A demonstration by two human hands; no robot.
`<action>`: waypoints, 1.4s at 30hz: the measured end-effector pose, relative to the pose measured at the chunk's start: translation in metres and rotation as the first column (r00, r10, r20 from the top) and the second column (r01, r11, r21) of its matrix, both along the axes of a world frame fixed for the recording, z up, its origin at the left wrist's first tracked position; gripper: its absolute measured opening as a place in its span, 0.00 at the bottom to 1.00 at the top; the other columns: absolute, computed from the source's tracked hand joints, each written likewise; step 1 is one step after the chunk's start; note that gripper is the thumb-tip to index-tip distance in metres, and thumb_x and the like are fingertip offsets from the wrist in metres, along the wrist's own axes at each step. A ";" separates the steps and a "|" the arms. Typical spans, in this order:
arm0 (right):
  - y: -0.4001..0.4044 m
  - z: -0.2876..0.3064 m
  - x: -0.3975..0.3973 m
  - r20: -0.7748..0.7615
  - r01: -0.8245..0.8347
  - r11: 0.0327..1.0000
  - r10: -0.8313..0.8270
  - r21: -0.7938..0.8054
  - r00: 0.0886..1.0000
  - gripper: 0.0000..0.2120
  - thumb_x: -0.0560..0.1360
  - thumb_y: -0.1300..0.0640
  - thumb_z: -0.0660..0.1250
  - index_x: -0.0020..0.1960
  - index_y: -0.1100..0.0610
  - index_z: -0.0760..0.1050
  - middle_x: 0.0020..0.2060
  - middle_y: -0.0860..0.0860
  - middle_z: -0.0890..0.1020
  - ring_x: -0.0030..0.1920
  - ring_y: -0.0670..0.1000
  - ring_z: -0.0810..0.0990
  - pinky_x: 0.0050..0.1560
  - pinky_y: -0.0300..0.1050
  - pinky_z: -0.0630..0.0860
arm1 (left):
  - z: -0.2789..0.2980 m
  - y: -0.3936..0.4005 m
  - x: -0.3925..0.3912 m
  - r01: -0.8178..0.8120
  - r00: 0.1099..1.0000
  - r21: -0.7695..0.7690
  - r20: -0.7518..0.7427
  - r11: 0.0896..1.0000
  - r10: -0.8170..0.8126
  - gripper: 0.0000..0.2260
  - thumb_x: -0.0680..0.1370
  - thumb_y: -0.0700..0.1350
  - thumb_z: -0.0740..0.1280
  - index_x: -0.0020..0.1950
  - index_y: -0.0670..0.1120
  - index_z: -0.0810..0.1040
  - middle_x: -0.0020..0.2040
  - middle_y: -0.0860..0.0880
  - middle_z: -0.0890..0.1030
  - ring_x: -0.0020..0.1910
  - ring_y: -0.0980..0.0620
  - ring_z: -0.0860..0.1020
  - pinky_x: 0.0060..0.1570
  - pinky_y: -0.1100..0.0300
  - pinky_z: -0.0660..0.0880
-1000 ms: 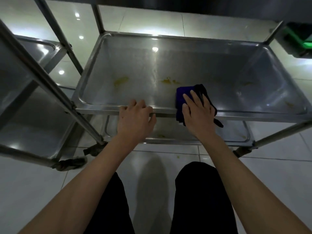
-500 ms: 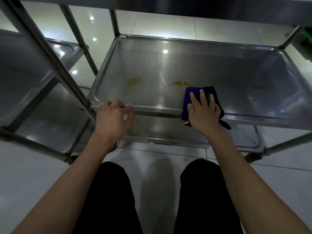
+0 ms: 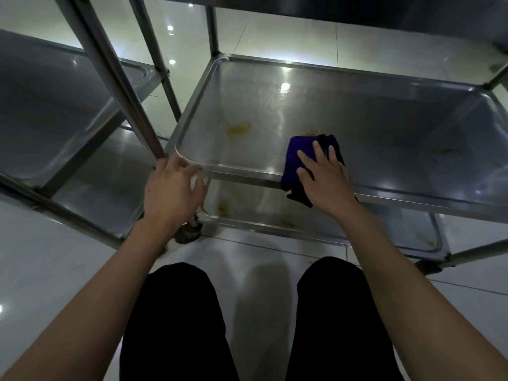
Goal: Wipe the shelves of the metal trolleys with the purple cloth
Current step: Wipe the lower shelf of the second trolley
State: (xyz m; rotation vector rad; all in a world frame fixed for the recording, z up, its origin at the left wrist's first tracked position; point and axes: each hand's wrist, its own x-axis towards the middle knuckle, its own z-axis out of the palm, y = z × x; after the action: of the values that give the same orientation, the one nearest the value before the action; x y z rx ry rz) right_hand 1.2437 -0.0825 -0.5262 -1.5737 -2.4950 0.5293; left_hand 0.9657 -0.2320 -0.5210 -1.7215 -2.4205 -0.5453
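You are crouched on a glossy tiled floor (image 3: 261, 270) with ceiling lights mirrored in it, facing two stainless steel trolleys. The nearer trolley's middle shelf (image 3: 357, 127) fills the centre of the view; a second trolley (image 3: 55, 105) stands just beside it on your left, its shelves untouched by either hand. The lower shelf (image 3: 275, 213) of the nearer trolley shows beneath, with yellowish residue on it.

Change noted: over the last second your left hand (image 3: 171, 191) has slid leftward along the front rim and now sits at the near-left corner, beside the upright post (image 3: 121, 86). Its fingers lie loosely over the rim; no firm clasp is evident. Your right hand (image 3: 324, 178) has advanced the purple cloth (image 3: 299, 155) slightly further onto the shelf. That hand lies flat, fingers spread and straight, pressing the cloth down rather than gripping it. The cloth straddles the front rim, part hanging over the edge.

Assessment: the wipe is at an early stage. A yellow stain (image 3: 237, 129) left of the cloth and a smaller stain (image 3: 312, 132) just beyond it remain uncleaned. The left hand appears placed to steady the trolley.
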 end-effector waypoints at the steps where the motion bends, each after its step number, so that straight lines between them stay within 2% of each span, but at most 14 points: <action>1: -0.001 -0.003 -0.003 0.036 -0.018 1.000 0.018 0.000 0.999 0.25 0.86 0.45 0.46 0.81 0.44 0.51 0.82 0.48 0.44 0.80 0.56 0.37 0.79 0.59 0.42 | -0.002 -0.002 -0.001 -0.005 1.000 -0.021 -0.003 1.000 0.005 0.14 0.78 0.48 0.65 0.61 0.48 0.83 0.57 0.43 0.79 0.58 0.39 0.74 0.51 0.43 0.75; 6: -0.005 -0.008 -0.048 0.090 -0.074 0.997 0.076 -0.026 0.993 0.26 0.85 0.44 0.42 0.82 0.45 0.43 0.81 0.48 0.39 0.79 0.59 0.32 0.77 0.58 0.36 | -0.008 -0.007 -0.003 0.030 0.999 -0.026 -0.011 0.999 -0.030 0.15 0.78 0.49 0.64 0.62 0.48 0.82 0.57 0.45 0.80 0.56 0.39 0.76 0.52 0.44 0.73; 12: -0.010 -0.005 -0.126 0.093 -0.184 0.980 0.190 -0.077 0.977 0.26 0.85 0.44 0.42 0.82 0.45 0.43 0.81 0.48 0.38 0.79 0.59 0.32 0.77 0.59 0.35 | 0.000 -0.007 -0.014 0.095 0.995 -0.037 0.019 0.995 -0.094 0.15 0.79 0.49 0.66 0.66 0.50 0.81 0.58 0.50 0.81 0.56 0.46 0.77 0.54 0.48 0.74; 17: -0.003 -0.007 -0.184 0.052 -0.326 0.939 0.333 -0.113 0.941 0.26 0.85 0.43 0.43 0.82 0.42 0.45 0.81 0.46 0.39 0.79 0.59 0.33 0.76 0.58 0.33 | 0.000 -0.011 -0.020 0.088 0.995 0.004 0.053 0.996 -0.088 0.13 0.79 0.47 0.67 0.62 0.48 0.83 0.58 0.51 0.81 0.56 0.50 0.78 0.51 0.56 0.76; 22: 0.012 -0.010 -0.230 0.135 -0.463 0.881 0.473 -0.101 0.871 0.25 0.84 0.45 0.45 0.81 0.38 0.47 0.81 0.44 0.42 0.80 0.58 0.36 0.78 0.63 0.38 | -0.005 -0.013 -0.023 0.036 0.997 -0.013 0.069 0.999 -0.035 0.10 0.79 0.47 0.67 0.56 0.45 0.84 0.58 0.51 0.80 0.55 0.49 0.80 0.45 0.56 0.77; 25: 0.016 -0.007 -0.237 0.093 -0.519 0.843 0.534 -0.143 0.841 0.26 0.83 0.45 0.46 0.80 0.40 0.54 0.82 0.46 0.46 0.81 0.57 0.39 0.77 0.67 0.39 | -0.007 -0.017 -0.025 0.031 0.997 -0.010 0.072 0.999 -0.030 0.10 0.79 0.47 0.67 0.56 0.45 0.83 0.59 0.51 0.79 0.53 0.49 0.80 0.42 0.55 0.76; 28: 0.012 -0.007 -0.233 0.118 -0.561 0.821 0.571 -0.111 0.813 0.32 0.77 0.42 0.38 0.80 0.39 0.52 0.82 0.44 0.48 0.81 0.55 0.40 0.78 0.64 0.41 | -0.009 -0.020 -0.022 0.013 1.000 -0.054 0.026 0.998 -0.012 0.14 0.79 0.50 0.66 0.62 0.46 0.80 0.62 0.52 0.76 0.55 0.50 0.79 0.43 0.53 0.78; 33: 0.009 -0.010 -0.190 -0.006 -0.450 0.891 0.450 -0.059 0.893 0.27 0.80 0.42 0.42 0.79 0.35 0.52 0.82 0.44 0.48 0.81 0.56 0.41 0.79 0.60 0.41 | -0.008 -0.017 -0.013 0.010 1.000 -0.116 0.006 0.993 -0.009 0.19 0.79 0.52 0.65 0.68 0.48 0.75 0.65 0.51 0.73 0.54 0.49 0.80 0.43 0.53 0.79; 35: 0.015 -0.016 -0.163 0.026 -0.408 0.912 0.409 -0.042 0.912 0.26 0.81 0.42 0.40 0.79 0.36 0.51 0.81 0.43 0.46 0.80 0.56 0.40 0.78 0.59 0.41 | -0.006 -0.014 -0.008 -0.006 1.000 -0.144 0.010 0.990 0.008 0.19 0.80 0.53 0.65 0.67 0.47 0.75 0.66 0.50 0.72 0.52 0.49 0.80 0.44 0.54 0.77; 37: 0.023 -0.019 -0.134 0.091 -0.390 0.921 0.390 -0.016 0.916 0.28 0.81 0.43 0.38 0.80 0.39 0.52 0.81 0.43 0.45 0.80 0.56 0.39 0.79 0.60 0.41 | -0.004 -0.008 -0.002 -0.047 0.999 -0.149 -0.003 0.988 0.047 0.17 0.80 0.53 0.64 0.64 0.46 0.77 0.64 0.49 0.74 0.52 0.47 0.80 0.48 0.51 0.76; 39: 0.028 -0.021 -0.107 0.039 -0.294 0.955 0.296 -0.037 0.955 0.25 0.83 0.43 0.40 0.80 0.37 0.52 0.81 0.41 0.45 0.80 0.54 0.39 0.79 0.57 0.39 | 0.002 0.002 0.008 -0.094 0.995 -0.126 -0.029 0.988 0.091 0.14 0.80 0.53 0.63 0.59 0.46 0.79 0.60 0.48 0.77 0.54 0.46 0.80 0.56 0.48 0.73; 42: 0.031 -0.022 -0.084 0.007 -0.227 0.973 0.228 -0.044 0.974 0.23 0.83 0.42 0.43 0.79 0.33 0.52 0.81 0.40 0.45 0.80 0.52 0.39 0.77 0.54 0.38 | 0.009 0.034 0.041 -0.002 0.997 -0.078 -0.073 0.997 -0.004 0.13 0.80 0.52 0.61 0.59 0.49 0.79 0.61 0.48 0.78 0.60 0.47 0.76 0.61 0.46 0.71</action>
State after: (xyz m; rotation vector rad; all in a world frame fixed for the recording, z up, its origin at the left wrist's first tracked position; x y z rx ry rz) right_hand 1.1600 -0.0515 -0.5483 -1.3143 -2.7083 0.6080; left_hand 1.0070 -0.1978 -0.5118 -1.7404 -2.4206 -0.3850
